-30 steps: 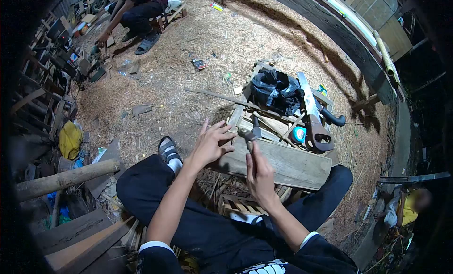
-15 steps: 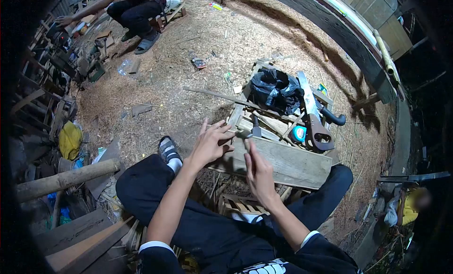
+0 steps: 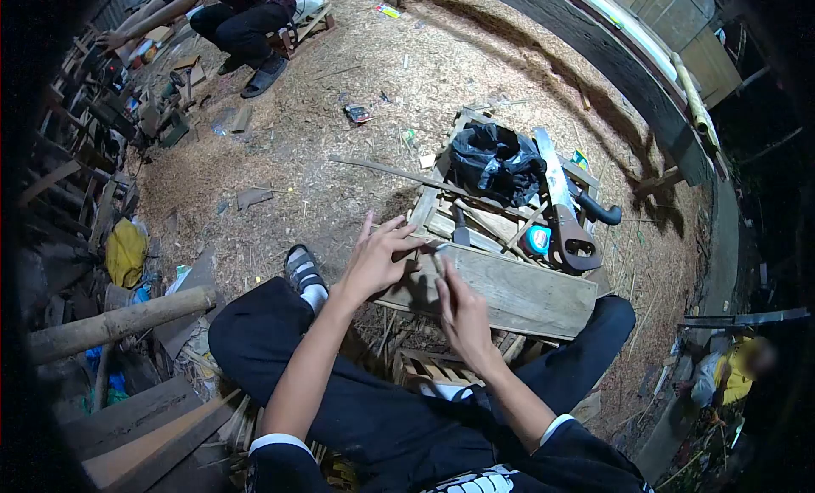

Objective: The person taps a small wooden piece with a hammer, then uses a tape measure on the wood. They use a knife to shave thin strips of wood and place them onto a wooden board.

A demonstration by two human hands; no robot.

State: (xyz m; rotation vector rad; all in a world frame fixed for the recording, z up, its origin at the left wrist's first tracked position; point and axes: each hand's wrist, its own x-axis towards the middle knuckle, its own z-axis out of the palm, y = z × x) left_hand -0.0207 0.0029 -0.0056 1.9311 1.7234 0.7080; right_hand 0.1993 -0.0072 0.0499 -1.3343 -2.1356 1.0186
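A long wooden board (image 3: 526, 293) lies across in front of me, between my knees. My left hand (image 3: 379, 259) rests at its left end, with some fingers raised and the thumb and a fingertip drawn together; whatever they pinch is too small to make out. Close to those fingertips, my right hand (image 3: 465, 310) grips a small hammer (image 3: 439, 259) by its handle. The hammer's head is blurred and lies just right of the left fingers. Beyond the board's far edge is a dark-handled flat tool (image 3: 461, 230).
Past the board, a slatted crate holds a black plastic bag (image 3: 497, 163), a hand saw (image 3: 576, 238) and a blue tape measure (image 3: 537, 240). A thin wooden strip (image 3: 399, 175) juts left. Another person (image 3: 246, 26) squats at upper left. A bamboo pole (image 3: 127, 323) lies left.
The hammer in my right hand has shifted slightly near the left fingertips, its head now more blurred. My left hand stays in place. The squatting person's arms have moved a little.
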